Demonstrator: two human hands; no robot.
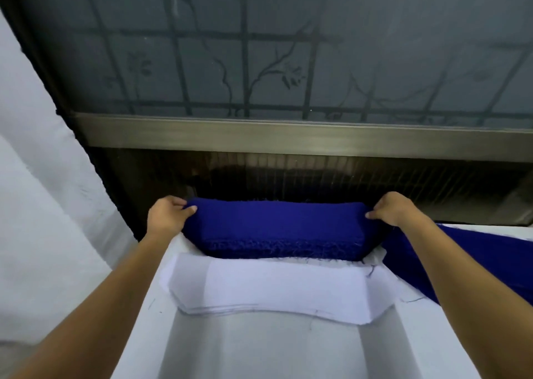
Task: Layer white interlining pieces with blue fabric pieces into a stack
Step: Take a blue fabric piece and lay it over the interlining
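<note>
A thick stack of blue fabric pieces (277,228) lies at the far edge of the white table (259,350), its frayed front edge facing me. My left hand (167,215) grips the stack's left end, thumb on top. My right hand (395,208) grips its right end the same way. Just in front of the blue stack lies a stack of white interlining pieces (277,289), cut long with angled ends, touching or slightly tucked under the blue stack's front edge.
More blue fabric (467,263) lies spread at the right, under my right forearm. A metal window sill (288,136) and a barred frosted window (259,47) stand right behind the table. White cloth (37,205) hangs at the left.
</note>
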